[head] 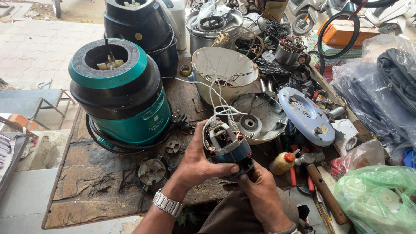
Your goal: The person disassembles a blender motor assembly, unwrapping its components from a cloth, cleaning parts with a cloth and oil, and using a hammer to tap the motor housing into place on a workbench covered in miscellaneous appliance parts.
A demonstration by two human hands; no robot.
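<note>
Both my hands hold a small electric motor (226,144) with copper windings and a blue band, tilted above the worn wooden workbench (93,182). My left hand (197,162), with a metal watch on the wrist, wraps its left side. My right hand (255,190) grips its dark lower end from below. White wires (215,102) run from the motor up into an open cream appliance housing (223,69).
A green and black mixer base (121,95) stands at the left, another dark one (141,24) behind it. A grey round cover (305,115), a yellow oil bottle (284,161), a hammer (320,184) and plastic bags (377,197) crowd the right.
</note>
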